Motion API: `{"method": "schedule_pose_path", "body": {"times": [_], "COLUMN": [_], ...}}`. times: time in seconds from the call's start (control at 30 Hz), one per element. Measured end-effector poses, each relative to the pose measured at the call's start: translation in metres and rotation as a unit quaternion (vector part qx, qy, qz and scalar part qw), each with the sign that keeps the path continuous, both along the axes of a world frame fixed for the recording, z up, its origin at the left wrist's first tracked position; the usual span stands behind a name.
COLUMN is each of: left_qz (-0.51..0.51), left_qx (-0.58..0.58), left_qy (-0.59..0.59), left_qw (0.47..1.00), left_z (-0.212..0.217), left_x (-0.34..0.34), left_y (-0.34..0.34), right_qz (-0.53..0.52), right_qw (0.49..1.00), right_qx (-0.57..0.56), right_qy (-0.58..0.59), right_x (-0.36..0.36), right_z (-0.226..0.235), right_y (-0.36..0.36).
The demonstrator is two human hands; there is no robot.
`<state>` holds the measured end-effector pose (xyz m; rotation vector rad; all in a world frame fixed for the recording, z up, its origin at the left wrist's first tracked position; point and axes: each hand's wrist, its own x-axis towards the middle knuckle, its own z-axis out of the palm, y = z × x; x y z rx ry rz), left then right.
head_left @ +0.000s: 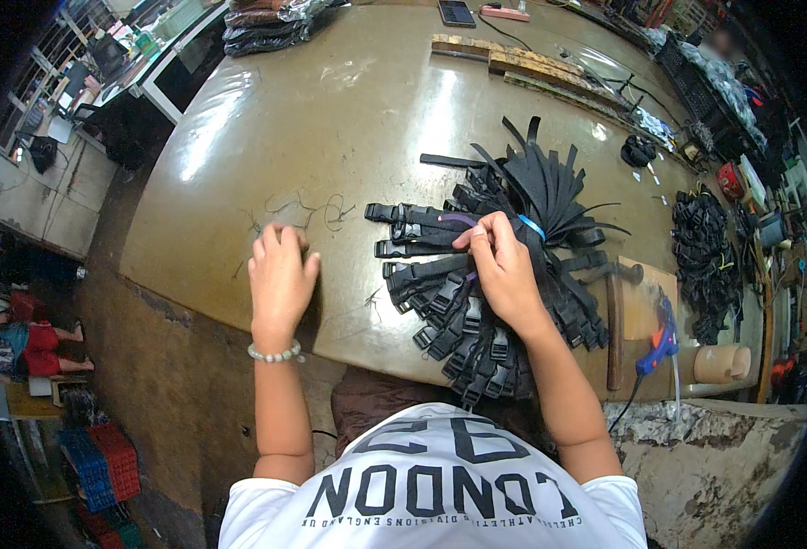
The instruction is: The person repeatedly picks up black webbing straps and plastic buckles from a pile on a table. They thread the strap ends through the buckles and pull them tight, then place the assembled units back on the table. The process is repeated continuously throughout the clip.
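Observation:
A large bundle of black webbing straps (550, 188) with black plastic side-release buckles (454, 293) lies fanned out on the table, in front of me to the right. A blue band (532, 227) goes across the straps near their middle. My right hand (506, 270) is over the buckle side of the bundle, thumb and fingers pinched at a narrow purple strip (458, 220) that lies across the straps. Part of the strip is hidden by the hand. My left hand (281, 270) rests at the table's near edge, empty, thumb apart and fingers slightly bent, beside loose dark threads (307, 212).
Right of the bundle lie a hammer (615, 320), a blue glue gun (664, 340) and a tan cup (721, 364). More black straps (705, 261) are heaped at the far right. Wooden strips (531, 69), a phone (456, 13) and plastic-wrapped packs (271, 26) lie at the back.

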<state>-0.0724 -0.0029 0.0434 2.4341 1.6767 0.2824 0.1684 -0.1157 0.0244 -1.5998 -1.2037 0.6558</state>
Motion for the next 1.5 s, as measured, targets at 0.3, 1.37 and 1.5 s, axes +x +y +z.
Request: {"method": "schedule_pose_path", "body": {"times": [0.3,1.37,1.5], "left_qz": [-0.385,-0.205,-0.223], "left_qx": [0.142,-0.204,-0.174], "left_qy": [-0.095,-0.308,-0.298], "left_qw": [0.907,0.906,0.912], "left_z": [-0.005,-0.041,-0.039], "left_x": [0.054,0.043,0.044], "left_y": [0.018,-0.035,-0.034], "right_qz": [0.028,0.087,0.106], "right_qw": [0.995,0.989,0.989], "right_qx": [-0.015,-0.089,-0.080], "right_qy": [0.095,-0.073,-0.072], "right_x": [0.012,0.000,0.000], "right_z": [0.002,0.010,0.009], "right_y": [-0.003,0.003,0.003]}}
